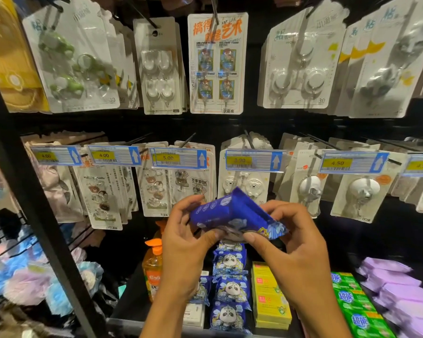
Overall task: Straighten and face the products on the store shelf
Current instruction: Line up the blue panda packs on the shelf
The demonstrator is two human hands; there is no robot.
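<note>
While the left hand (188,232) and the right hand (298,242) each pinch a lower edge of the blue packet (230,213), thumbs in front and fingers curled behind, the packet sits in the air at the lower middle of the frame. It is bent into a peak, so its print is hard to read. To do this step well, flatten the fold first, then turn the packet until its panda face matches the row of panda packets (230,286) lying on the shelf (127,311) directly below. It probably belongs at the far end of that row, squared with its neighbours. Keep the move narrow. The orange bottle (153,269) stands just left of the row and the yellow boxes (270,296) just right, so a wide sweep could nudge either. Farther back, the hook cards (244,186) hang on pegs and need no touch now.
</note>
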